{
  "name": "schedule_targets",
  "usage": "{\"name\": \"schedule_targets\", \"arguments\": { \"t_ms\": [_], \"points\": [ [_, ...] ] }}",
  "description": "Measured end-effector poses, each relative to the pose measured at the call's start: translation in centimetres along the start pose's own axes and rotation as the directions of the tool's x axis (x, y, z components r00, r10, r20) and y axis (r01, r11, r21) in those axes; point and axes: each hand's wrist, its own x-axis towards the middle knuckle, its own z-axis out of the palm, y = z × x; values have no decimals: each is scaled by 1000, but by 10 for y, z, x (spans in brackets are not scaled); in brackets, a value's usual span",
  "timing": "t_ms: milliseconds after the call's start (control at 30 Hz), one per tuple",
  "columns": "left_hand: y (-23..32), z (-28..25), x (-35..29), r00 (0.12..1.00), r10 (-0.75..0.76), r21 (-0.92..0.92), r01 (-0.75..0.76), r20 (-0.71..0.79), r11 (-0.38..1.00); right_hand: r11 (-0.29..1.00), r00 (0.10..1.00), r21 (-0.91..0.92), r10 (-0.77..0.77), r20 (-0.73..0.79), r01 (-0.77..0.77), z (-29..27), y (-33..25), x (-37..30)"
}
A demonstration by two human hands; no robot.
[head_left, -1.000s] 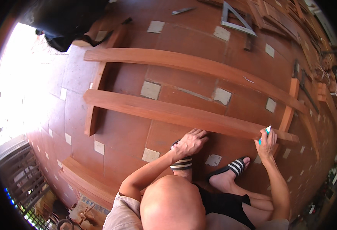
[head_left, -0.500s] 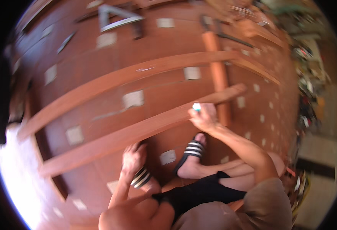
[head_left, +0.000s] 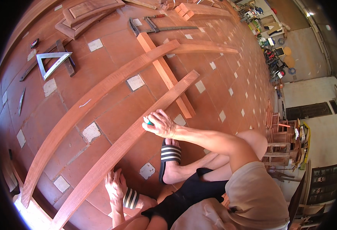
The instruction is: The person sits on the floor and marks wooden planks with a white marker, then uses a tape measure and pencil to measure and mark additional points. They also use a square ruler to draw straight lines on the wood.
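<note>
My right hand (head_left: 160, 123) is closed around a small teal-green object (head_left: 150, 123), mostly hidden by the fingers, and rests on the near wooden beam (head_left: 126, 140). What kind of tool it is cannot be made out. Beside the near edge of that beam is my left hand (head_left: 115, 186), fingers loosely bent and slightly apart, above my left sandal; nothing shows in it. Farther off, a second, curved beam (head_left: 95, 94) runs roughly alongside. Both beams lie across a square-cut timber (head_left: 166, 76) near their right ends.
A metal set square (head_left: 53, 63), tape measure (head_left: 34, 43) and thin blade-like strip (head_left: 21, 101) lie on the tiled floor at left. Behind are a bar clamp (head_left: 164, 28), stacked timbers (head_left: 203, 11) and panelled wood (head_left: 93, 11). Tools line the right wall.
The view has swung, so the whole scene sits turned and shifted left. My right hand stays on the near beam with the teal-green object; my left hand stays beside the beam's near edge.
</note>
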Motion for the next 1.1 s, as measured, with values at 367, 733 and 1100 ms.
{"name": "schedule_targets", "arguments": {
  "t_ms": [367, 733, 1100],
  "points": [
    [1, -58, -25, 909, 356, 277, -293, -217, 915, 974, 998, 221, 37, 50, -47, -11, 18, 33],
    [-38, -103, 44, 973, -45, 488, 153, -225, 859, 942, 991, 317, 75, 110, -107, -7, 28, 58],
    [-52, -99, 41, 971, -13, 511, 138, -239, 849, 908, 990, 408, -46, -133, 97, -15, -35, 59]
  ]
}}
